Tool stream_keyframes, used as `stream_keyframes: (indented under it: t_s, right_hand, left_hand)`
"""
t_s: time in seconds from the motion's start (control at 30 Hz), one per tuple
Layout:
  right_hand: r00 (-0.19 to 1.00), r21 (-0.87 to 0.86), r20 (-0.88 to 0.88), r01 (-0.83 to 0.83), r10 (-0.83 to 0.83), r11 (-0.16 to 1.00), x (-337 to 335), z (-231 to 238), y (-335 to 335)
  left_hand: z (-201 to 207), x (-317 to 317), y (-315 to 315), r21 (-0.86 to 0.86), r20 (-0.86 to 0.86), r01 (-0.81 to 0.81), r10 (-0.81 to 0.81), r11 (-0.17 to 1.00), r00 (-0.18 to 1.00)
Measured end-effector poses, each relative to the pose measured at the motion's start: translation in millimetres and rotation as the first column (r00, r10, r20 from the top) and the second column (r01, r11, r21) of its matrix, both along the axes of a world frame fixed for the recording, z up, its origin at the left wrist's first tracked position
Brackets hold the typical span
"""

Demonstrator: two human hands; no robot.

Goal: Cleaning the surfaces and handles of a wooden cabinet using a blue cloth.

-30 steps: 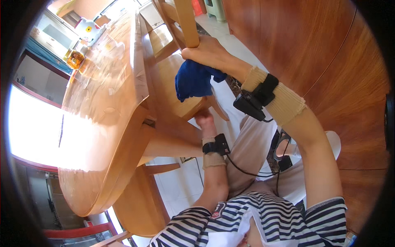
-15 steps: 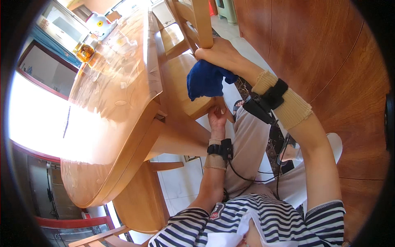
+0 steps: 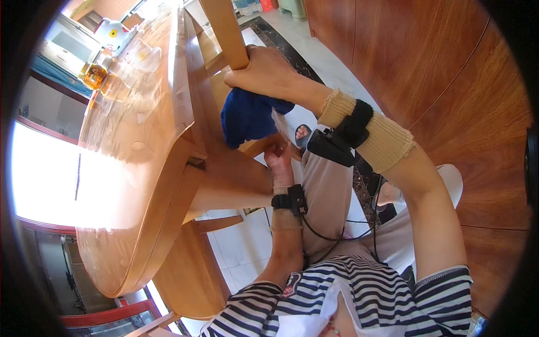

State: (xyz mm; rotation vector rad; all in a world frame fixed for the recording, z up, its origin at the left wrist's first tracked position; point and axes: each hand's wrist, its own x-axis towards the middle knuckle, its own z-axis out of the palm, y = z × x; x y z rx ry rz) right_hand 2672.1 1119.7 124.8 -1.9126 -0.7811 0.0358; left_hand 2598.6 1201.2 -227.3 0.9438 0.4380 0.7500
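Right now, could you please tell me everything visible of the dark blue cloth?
The dark blue cloth looks like soft, matte fabric, plain, bunched into folds. It hangs with an uneven lower edge from beneath the right hand, which grips the chair post. It hides part of the chair seat; contact there is unclear.

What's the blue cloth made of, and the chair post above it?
The blue cloth looks like soft, matte fabric because it droops in folds; which fibre, I can't tell. The chair post seems to be smooth, varnished wood: it's tan with a gentle sheen, though a lookalike coating is possible.
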Motion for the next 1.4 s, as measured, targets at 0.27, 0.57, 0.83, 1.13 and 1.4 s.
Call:
stream_keyframes:
  t_s: [0.27,0.57,0.83,1.13,1.4]
  right_hand:
    - [0.999,-0.006,0.037,-0.040,0.040,0.999,-10.0,4.1,-12.5]
    - [0.993,-0.192,-0.106,-0.068,0.048,0.979,21.3,-38.3,-115.4]
    - [0.846,0.479,-0.533,0.294,0.008,0.827,71.9,-30.9,-224.3]
    - [0.564,0.524,-0.815,0.619,0.134,0.585,232.8,-216.8,-216.5]
    - [0.288,0.334,-0.939,0.650,0.186,0.682,334.7,-445.7,-158.9]
  left_hand:
    - [50.0,18.5,-2.6,-0.685,-0.144,-0.194,0.130,0.702,0.981]
    - [121.9,8.6,-68.4,-0.479,0.269,0.584,-0.524,0.656,0.808]
    - [239.0,171.7,-72.3,-0.296,0.561,0.851,-0.642,0.434,0.522]
    - [212.9,402.0,-124.9,-0.056,-0.106,0.476,-0.479,0.878,0.871]
    - [-40.4,517.0,-41.0,0.043,-0.651,0.194,-0.120,0.980,0.749]
